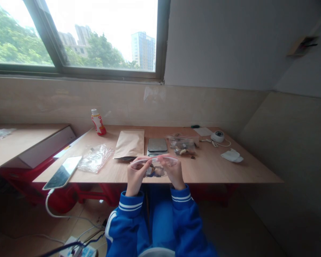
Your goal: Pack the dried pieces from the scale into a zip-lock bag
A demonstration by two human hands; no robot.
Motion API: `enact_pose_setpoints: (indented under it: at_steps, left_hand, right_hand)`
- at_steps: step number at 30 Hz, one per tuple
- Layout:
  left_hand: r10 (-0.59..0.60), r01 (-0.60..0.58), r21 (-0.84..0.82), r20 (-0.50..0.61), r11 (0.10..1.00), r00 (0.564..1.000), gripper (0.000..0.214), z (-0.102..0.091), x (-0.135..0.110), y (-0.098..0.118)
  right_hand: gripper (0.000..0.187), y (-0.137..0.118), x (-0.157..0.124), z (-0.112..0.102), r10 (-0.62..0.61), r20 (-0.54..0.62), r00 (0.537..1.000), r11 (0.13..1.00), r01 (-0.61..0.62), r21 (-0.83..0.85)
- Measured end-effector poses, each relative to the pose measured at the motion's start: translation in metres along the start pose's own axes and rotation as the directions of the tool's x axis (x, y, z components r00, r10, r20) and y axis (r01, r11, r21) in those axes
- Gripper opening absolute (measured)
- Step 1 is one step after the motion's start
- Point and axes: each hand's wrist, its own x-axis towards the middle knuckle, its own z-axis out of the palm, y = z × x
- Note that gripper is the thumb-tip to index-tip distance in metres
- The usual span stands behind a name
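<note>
Between my hands, at the table's front edge, is a clear zip bag (156, 171) with a red-edged seal and small stone-like pieces inside. My left hand (137, 175) pinches the left part of its top edge. On the right side, my right hand (173, 171) grips the same edge, fingers closed on it. Just beyond the hands sits a small digital scale (157, 145) with a metal plate. A brown kraft pouch (130, 144) lies left of the scale. To its right rest filled clear zip bags (183, 144) holding similar pieces.
On the wooden table (208, 171), a phone (62, 173) on a charging cable and empty plastic bags (95, 159) lie left. A drink bottle (98, 122) stands behind them. A small white fan-like device (217, 136) and a crumpled tissue (232, 155) are right. Red stools (101, 192) sit below.
</note>
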Motion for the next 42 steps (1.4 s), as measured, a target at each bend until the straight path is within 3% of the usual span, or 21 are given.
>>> enact_pose_setpoints:
  at_steps: [6,10,13,18,30,37,40,42]
  left_hand:
    - [0.066,-0.066,0.006,-0.045,0.998,0.997,0.022,0.007,-0.001,0.007]
    - [0.043,-0.043,-0.043,0.019,0.998,0.999,0.025,0.010,-0.001,0.011]
    - [0.020,-0.019,-0.062,0.007,0.998,1.000,0.025,0.012,-0.001,0.009]
    - [-0.015,0.014,-0.061,-0.004,0.998,1.000,0.025,0.012,-0.001,0.005]
    - [0.054,-0.053,0.016,-0.107,0.998,0.993,0.023,0.020,-0.001,0.006]
    - [-0.083,0.084,-0.094,0.021,0.992,0.996,0.040,0.011,0.007,-0.002]
    - [-0.116,0.112,-0.166,-0.013,0.980,0.993,0.044,0.009,0.008,-0.005]
    - [-0.145,0.141,-0.180,-0.008,0.974,0.989,0.047,0.010,0.008,-0.003]
  right_hand:
    - [0.021,-0.001,0.000,0.000,0.016,-0.055,0.998,1.000,-0.015,0.013]
    - [0.026,-0.005,0.001,-0.004,0.051,0.057,0.997,0.997,-0.054,0.060]
    - [0.026,-0.005,0.001,-0.002,0.049,0.130,0.990,0.996,-0.058,0.062]
    - [0.020,0.003,0.001,0.005,0.063,0.069,0.996,0.993,-0.070,0.092]
    - [0.019,0.004,-0.002,0.012,-0.017,-0.046,0.999,0.999,0.018,0.028]
    - [0.049,0.015,0.004,-0.008,0.167,-0.003,0.986,0.984,-0.166,0.066]
    - [0.045,0.015,0.005,-0.021,0.188,0.174,0.967,0.974,-0.207,0.094]
    - [0.043,0.015,0.004,-0.030,0.199,0.334,0.921,0.969,-0.236,0.072]
